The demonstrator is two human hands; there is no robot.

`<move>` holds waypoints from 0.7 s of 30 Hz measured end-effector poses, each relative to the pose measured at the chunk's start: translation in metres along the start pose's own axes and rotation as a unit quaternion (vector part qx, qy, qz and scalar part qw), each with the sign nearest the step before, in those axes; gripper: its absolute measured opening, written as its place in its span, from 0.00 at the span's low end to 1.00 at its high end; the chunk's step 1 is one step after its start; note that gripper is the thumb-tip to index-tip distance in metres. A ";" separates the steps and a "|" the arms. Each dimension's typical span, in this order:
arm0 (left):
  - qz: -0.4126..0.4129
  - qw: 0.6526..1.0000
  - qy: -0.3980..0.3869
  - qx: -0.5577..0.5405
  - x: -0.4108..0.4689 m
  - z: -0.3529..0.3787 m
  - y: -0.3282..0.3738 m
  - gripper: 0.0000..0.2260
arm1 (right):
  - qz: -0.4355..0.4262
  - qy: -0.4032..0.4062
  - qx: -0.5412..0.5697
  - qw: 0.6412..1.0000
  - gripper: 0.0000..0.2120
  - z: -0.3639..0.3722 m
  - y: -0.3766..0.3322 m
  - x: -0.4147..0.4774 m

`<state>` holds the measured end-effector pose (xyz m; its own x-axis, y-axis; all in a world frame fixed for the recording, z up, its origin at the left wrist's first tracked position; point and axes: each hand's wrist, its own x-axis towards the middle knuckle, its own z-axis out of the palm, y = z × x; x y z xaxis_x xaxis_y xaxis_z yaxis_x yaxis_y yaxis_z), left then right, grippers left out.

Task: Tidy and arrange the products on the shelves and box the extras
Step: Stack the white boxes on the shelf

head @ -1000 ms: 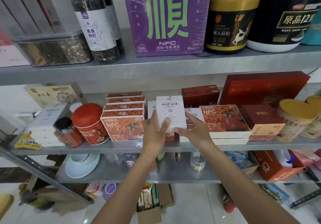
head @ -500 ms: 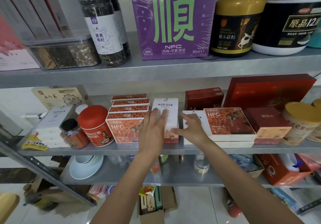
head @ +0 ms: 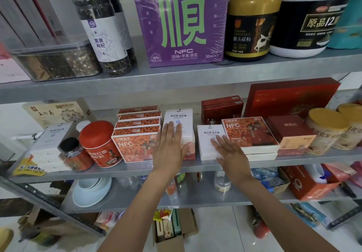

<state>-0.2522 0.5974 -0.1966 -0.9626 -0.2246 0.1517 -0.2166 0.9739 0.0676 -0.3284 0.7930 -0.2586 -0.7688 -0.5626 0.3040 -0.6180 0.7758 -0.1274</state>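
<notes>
The left hand point(head: 171, 148) lies flat, fingers straight, on a white box point(head: 180, 117). The right hand point(head: 229, 154) lies likewise flat on a second white box point(head: 207, 146). Both boxes sit near the middle shelf's point(head: 117, 171) front edge, between orange NFC boxes point(head: 135, 146).

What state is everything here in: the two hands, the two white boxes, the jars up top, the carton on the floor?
left hand, flat, fingers straight on the left white box.
right hand, flat, fingers on the right white box.
left white box, lying atop a pink-fronted box.
right white box, lying flat on the shelf.
wolfberry jar, upright, lid on.
gold-lidded jar, upright, closed.
cardboard carton, flaps open.
</notes>
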 end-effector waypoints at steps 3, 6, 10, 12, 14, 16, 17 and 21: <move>-0.001 1.000 0.006 -0.014 -0.001 -0.007 0.003 0.31 | -0.003 0.114 0.114 0.987 0.36 -0.011 -0.002 -0.013; 0.024 0.988 0.142 -0.060 -0.015 -0.017 0.015 0.26 | 0.033 0.178 0.238 0.954 0.35 -0.023 0.002 -0.025; -0.035 0.905 0.030 -0.423 -0.026 -0.032 0.046 0.34 | -0.006 0.211 0.231 0.950 0.33 -0.044 0.004 -0.033; -0.070 0.807 -0.062 -0.582 -0.019 -0.032 0.060 0.25 | -0.047 0.230 0.182 0.955 0.35 -0.052 0.001 -0.034; -0.082 0.764 -0.068 -0.637 -0.015 -0.028 0.068 0.16 | -0.058 0.210 0.170 0.961 0.39 -0.058 -0.001 -0.035; -0.083 0.747 -0.064 -0.656 -0.014 -0.028 0.070 0.16 | -0.026 0.161 0.210 0.964 0.45 -0.061 -0.001 -0.037; -0.083 0.746 -0.062 -0.658 -0.013 -0.027 0.069 0.16 | 0.009 0.133 0.258 0.957 0.49 -0.063 -0.001 -0.038; -0.078 0.754 -0.070 -0.648 -0.011 -0.027 0.066 0.16 | 0.171 0.037 0.530 0.830 0.42 -0.076 0.002 -0.039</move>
<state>-0.2511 0.6632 -0.1669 -0.9695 -0.2387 -0.0566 -0.0742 0.0655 0.9951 -0.2871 0.8383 -0.1991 -0.9412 -0.3117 0.1305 -0.1927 0.1780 -0.9650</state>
